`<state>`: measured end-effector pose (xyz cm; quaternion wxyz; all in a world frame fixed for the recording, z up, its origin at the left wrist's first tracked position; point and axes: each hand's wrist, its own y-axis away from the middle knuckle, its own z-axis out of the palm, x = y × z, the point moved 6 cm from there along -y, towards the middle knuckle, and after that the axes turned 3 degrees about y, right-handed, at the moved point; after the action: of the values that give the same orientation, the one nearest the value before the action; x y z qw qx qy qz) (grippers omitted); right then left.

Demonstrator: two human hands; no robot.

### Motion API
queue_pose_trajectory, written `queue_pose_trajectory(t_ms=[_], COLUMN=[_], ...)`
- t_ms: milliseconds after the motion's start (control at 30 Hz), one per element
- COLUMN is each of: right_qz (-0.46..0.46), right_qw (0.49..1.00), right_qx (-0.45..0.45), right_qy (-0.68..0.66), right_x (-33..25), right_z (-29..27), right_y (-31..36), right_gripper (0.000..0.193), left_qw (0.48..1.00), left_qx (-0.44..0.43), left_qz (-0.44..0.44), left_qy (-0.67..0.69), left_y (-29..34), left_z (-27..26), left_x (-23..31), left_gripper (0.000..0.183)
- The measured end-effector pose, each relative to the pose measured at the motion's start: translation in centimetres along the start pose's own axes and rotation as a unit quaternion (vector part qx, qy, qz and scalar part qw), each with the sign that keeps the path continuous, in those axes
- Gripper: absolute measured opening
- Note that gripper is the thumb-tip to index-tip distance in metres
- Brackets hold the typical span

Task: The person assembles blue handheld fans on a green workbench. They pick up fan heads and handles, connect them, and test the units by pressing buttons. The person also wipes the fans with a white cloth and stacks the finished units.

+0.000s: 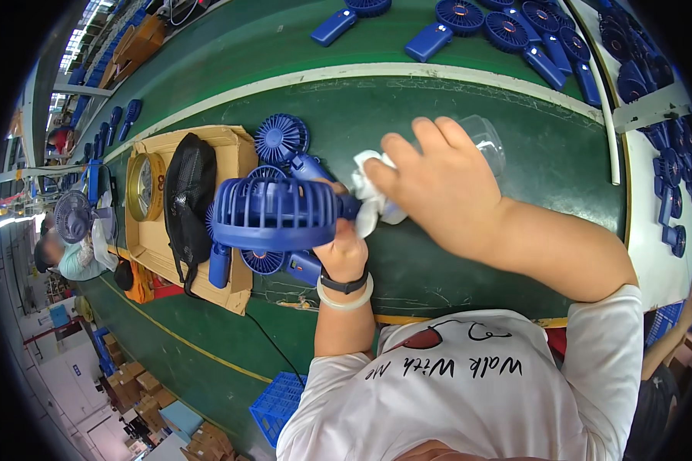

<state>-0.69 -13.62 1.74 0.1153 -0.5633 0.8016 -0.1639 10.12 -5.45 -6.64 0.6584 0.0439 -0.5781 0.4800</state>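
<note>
My left hand [343, 252], with a black band and a pale bangle at its wrist, grips a blue handheld fan [275, 213] near its neck. The fan's round caged head points left. My right hand [442, 184] pinches a crumpled white cloth or tissue [370, 201] against the fan's handle end, which is mostly hidden. Under and behind the held fan, more blue fans lie on the green table, one of them with its head [282, 138] toward the far side. A clear plastic cup [486, 142] is just beyond my right hand.
Left on the table, a cardboard tray [238, 142] holds a black mesh pouch [190, 203] and a tape roll [148, 187]. Several fans lie on the far green belt [407, 58] behind a pale rail [346, 73]; others fill the right side. A blue crate [278, 403] stands below. Another person [81, 261] is at far left.
</note>
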Motion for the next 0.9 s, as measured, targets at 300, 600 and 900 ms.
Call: queue_pose_trajectory(t_ms=[300,600,900], right_qz=[0.197,0.065,0.088], right_qw=[0.786,0.975,0.983], right_qx=[-0.040,0.058,0.052], right_qy=[-0.585,-0.206,-0.154], right_x=[3.4,0.6,0.7], right_z=[4.2,0.7,1.7], right_y=[4.4,0.6,0.4], right_gripper=[0.055,0.034,0.017], left_qw=[0.968,1.000,0.995], left_qx=[-0.009,0.018,-0.004], left_qz=[-0.124,-0.008,0.008], left_qy=[0.217,0.020,-0.095], left_y=[-0.4,-0.1,0.6], left_z=[0.1,-0.2,-1.0], left_x=[-0.9,0.1,-0.2], left_gripper=[0.047,0.052,0.037])
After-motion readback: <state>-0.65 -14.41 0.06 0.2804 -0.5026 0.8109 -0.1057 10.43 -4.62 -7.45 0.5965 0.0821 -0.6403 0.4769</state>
